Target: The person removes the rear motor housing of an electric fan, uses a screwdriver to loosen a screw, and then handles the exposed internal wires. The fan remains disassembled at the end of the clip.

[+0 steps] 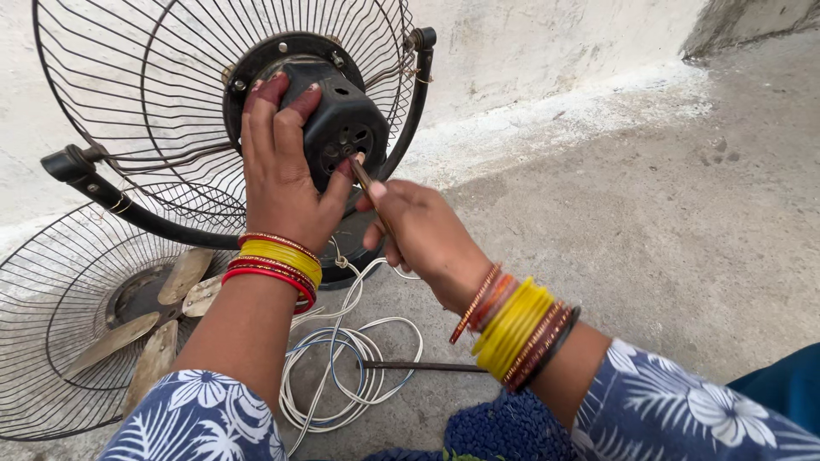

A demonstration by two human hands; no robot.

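Two bare hands worked at the black ribbed plastic motor housing of a dismantled fan, which stood fixed to the middle of a round dark wire rear guard. The left hand lay flat over the left side of the motor housing, fingers spread and curled around its top, thumb pressed against its lower face, gripping it. The right hand sat just below and to the right of the motor housing, closed around a slim brown-handled screwdriver whose tip touched the housing's vented back near the left thumb. Both wrists carried stacks of yellow, red and orange bangles, with blue sleeves printed in white flowers behind them.

A curved black metal bracket ran under the motor housing from a knob at the left to a second knob at the upper right. Below and left of the motor housing lay a second round wire guard on the ground, with pale beige fan blades resting inside it. A loose coil of white and blue electrical cable lay directly below the motor housing, between the two forearms, and a thin dark metal rod rested across the coil's right edge. The grey concrete floor stretched to the right of the motor housing, and a whitewashed wall rose behind it.
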